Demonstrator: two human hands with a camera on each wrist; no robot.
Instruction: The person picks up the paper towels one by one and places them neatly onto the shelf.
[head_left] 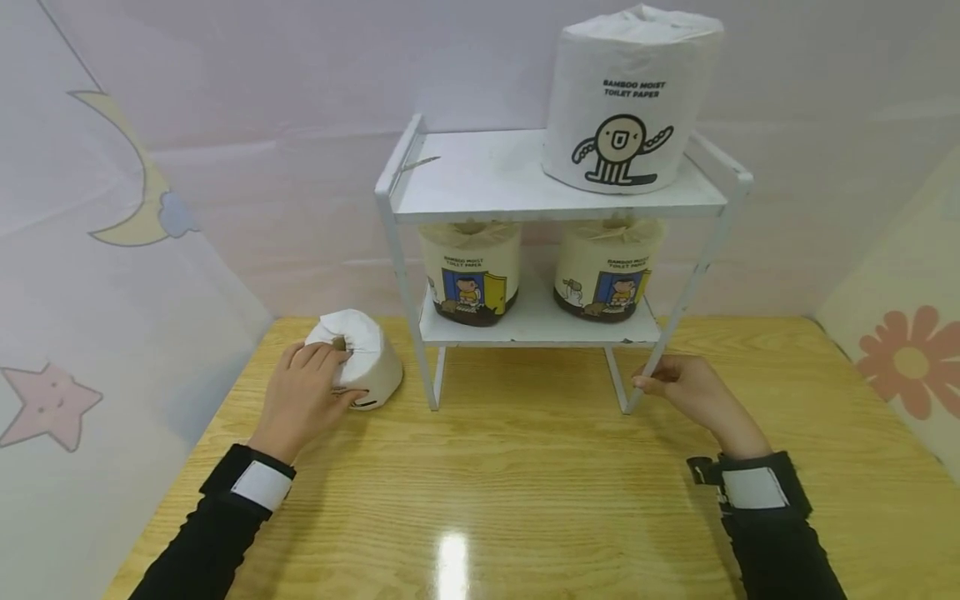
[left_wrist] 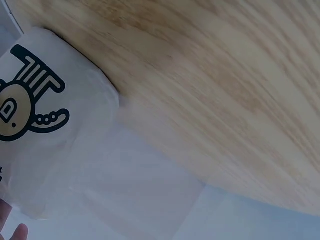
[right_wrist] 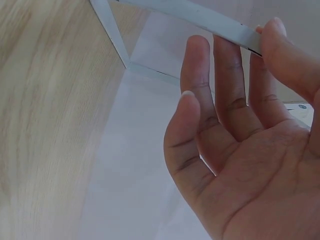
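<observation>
A white-wrapped toilet paper roll (head_left: 382, 375) sits on the table left of a white two-tier rack (head_left: 480, 171). My left hand (head_left: 300, 392) grips that roll, fingers over its top by the core hole and thumb against its front side. The left wrist view shows the roll's printed figure (left_wrist: 20, 107) and only two fingertips. At the rack's front right leg, low down, my right hand (head_left: 693, 396) pinches the thin bar between thumb and fingers. In the right wrist view the leg (right_wrist: 185, 14) passes between the thumb and the fingertips.
A large white toilet paper roll (head_left: 630, 100) stands on the top shelf, at right. Two cream rolls, one left (head_left: 472, 275) and one right (head_left: 611, 271), stand on the lower shelf. The wooden table (head_left: 510, 492) meets a printed backdrop (head_left: 315, 167) behind.
</observation>
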